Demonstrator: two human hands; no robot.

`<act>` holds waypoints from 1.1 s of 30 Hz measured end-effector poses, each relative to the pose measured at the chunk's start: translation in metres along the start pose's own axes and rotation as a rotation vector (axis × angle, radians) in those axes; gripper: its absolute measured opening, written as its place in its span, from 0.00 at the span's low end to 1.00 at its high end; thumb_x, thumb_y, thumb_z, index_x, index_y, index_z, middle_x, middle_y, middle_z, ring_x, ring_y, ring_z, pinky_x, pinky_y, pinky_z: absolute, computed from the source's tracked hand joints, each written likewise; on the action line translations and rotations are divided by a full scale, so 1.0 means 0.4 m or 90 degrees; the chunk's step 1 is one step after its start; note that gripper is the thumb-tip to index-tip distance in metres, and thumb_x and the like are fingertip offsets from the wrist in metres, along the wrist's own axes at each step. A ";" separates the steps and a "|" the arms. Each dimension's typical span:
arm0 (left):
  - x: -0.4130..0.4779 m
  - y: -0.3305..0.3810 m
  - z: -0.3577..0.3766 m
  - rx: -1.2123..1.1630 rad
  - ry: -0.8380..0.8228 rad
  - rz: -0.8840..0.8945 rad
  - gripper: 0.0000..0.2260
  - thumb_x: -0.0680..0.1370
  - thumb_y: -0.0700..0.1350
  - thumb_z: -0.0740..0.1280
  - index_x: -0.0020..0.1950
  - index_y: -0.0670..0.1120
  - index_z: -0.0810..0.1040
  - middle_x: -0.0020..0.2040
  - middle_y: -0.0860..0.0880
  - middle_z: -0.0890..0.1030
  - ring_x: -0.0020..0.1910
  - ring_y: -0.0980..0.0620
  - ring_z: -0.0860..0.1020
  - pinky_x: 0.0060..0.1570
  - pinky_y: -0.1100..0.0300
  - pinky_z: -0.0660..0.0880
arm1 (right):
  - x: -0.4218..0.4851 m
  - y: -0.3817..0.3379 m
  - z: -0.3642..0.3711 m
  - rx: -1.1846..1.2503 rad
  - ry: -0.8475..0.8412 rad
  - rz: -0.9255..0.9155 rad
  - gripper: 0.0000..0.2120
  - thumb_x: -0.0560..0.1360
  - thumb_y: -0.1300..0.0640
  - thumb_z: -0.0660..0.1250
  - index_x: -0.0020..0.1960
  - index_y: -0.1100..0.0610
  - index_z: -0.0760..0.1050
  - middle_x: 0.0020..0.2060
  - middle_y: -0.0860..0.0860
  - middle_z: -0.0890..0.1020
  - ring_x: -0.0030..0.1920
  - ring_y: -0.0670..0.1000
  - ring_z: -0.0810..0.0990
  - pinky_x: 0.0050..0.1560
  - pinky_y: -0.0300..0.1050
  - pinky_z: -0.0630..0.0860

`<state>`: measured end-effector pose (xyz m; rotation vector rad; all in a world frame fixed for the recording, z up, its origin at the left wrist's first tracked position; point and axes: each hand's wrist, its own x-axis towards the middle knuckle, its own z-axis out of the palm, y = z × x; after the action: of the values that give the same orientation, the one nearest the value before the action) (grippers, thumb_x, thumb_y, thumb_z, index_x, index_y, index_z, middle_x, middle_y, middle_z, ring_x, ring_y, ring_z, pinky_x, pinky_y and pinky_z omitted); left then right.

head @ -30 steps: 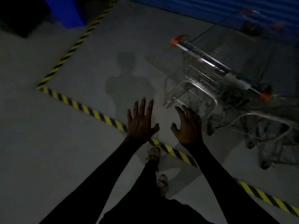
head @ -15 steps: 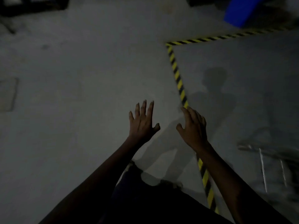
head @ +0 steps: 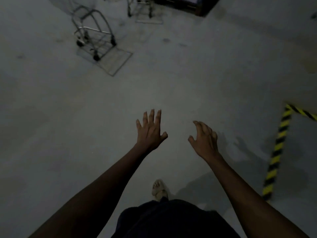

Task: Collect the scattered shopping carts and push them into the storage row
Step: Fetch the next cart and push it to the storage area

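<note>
both hands empty: left hand (head: pixel 151 133) flat with fingers spread wide, right hand (head: pixel 204 140) loosely curled, holding nothing. shopping cart (head: pixel 93 36) stands in the upper left of the frame, well apart from the hands. second cart (head: pixel 142 10) at top centre, partly cropped. yellow-black floor tape (head: pixel 277 152) at right edge.

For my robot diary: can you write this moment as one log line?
left hand empty, open | right hand empty, open | nearest cart ahead-left, untouched
</note>
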<state>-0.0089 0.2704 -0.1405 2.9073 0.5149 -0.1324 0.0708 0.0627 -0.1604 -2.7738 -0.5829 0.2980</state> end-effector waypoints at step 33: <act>1.303 -0.752 -0.468 0.062 0.090 -0.383 0.51 0.69 0.70 0.64 0.77 0.52 0.36 0.78 0.44 0.40 0.76 0.37 0.40 0.69 0.30 0.48 | 1.745 -0.869 -0.160 -0.136 0.005 -0.476 0.33 0.75 0.44 0.62 0.75 0.54 0.58 0.73 0.58 0.63 0.70 0.60 0.62 0.68 0.64 0.57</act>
<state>0.3843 0.7576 -0.0698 2.7616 1.4281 -0.0316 0.5880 0.6450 -0.0867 -2.5020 -1.6483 0.0530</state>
